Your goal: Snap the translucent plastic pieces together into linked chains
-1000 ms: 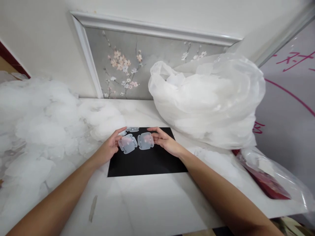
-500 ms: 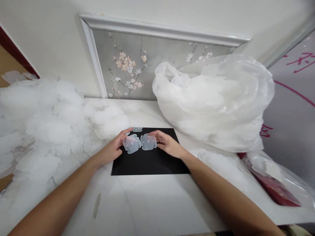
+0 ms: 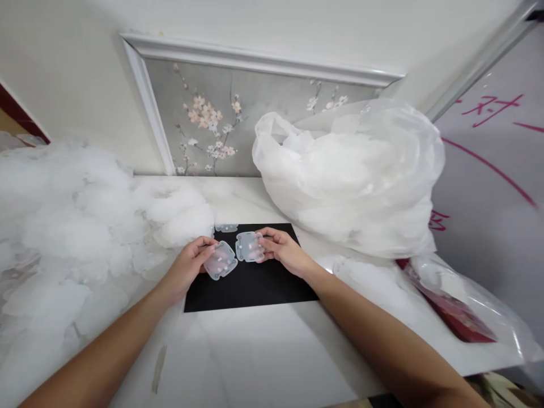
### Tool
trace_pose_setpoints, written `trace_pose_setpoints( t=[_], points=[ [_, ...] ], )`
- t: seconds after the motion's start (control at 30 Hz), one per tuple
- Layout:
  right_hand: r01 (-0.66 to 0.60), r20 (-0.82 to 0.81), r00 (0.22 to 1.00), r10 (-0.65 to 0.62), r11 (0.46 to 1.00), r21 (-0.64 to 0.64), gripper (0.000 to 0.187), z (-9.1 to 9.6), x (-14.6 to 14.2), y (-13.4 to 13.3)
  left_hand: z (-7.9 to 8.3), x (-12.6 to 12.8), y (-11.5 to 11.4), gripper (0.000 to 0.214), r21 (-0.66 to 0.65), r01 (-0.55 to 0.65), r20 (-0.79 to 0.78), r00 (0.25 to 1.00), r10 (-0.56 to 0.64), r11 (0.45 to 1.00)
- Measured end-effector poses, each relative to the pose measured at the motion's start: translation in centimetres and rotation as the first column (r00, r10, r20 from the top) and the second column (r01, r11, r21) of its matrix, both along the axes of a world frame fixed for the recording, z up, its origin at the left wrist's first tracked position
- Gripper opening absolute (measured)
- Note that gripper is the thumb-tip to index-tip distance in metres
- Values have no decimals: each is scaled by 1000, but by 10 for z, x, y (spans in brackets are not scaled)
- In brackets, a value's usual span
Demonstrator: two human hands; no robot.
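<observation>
My left hand [image 3: 193, 263] pinches a translucent, roughly square plastic piece [image 3: 220, 262] with notched edges and small round dots. It is tilted, its lower corner pointing down. A similar clear plastic piece [image 3: 247, 247] is gripped at its right side by my right hand [image 3: 280, 248], thumb in front. The two pieces are side by side, their near edges almost touching, above a black mat [image 3: 255, 286]. Another such piece [image 3: 226, 228] lies at the mat's far left edge, partly cut off from sight.
A big heap of translucent pieces [image 3: 80, 215] covers the table's left side. At the back right stands a bulging white plastic bag [image 3: 348, 181]. A red tray under clear plastic [image 3: 459, 317] is at the right. Behind is a framed floral panel [image 3: 255, 96].
The left piece has turned and moved down and left, with my left thumb now over it. My right thumb has come onto the front of the right piece. The camera view has shifted slightly.
</observation>
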State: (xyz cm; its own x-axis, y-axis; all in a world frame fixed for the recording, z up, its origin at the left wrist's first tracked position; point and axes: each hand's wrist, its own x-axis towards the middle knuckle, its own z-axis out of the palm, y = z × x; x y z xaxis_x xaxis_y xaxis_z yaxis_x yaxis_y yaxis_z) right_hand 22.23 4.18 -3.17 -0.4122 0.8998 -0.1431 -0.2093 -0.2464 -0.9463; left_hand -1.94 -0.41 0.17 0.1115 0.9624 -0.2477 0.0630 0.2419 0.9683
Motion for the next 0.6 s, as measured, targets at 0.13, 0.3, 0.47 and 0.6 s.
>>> trace_pose_setpoints(
  t=[0.13,0.3,0.47,0.6],
  points=[
    [-37,9,999,37,999,-32,43,-3,0,0,-3,-3,3,46,-71,-2,99,995,9,998],
    [-44,21,999,44,999,-16,39,-2,1,1,-2,-5,5,45,-74,18,113,994,-9,997],
    [-269,169,952,254,961,70,29,8,9,-5,7,-7,-3,29,-83,333,-98,935,-340,939],
    [-480,523,810,265,812,331,15,19,10,-7,8,-4,-12,24,62,566,-470,743,-476,822]
  ],
)
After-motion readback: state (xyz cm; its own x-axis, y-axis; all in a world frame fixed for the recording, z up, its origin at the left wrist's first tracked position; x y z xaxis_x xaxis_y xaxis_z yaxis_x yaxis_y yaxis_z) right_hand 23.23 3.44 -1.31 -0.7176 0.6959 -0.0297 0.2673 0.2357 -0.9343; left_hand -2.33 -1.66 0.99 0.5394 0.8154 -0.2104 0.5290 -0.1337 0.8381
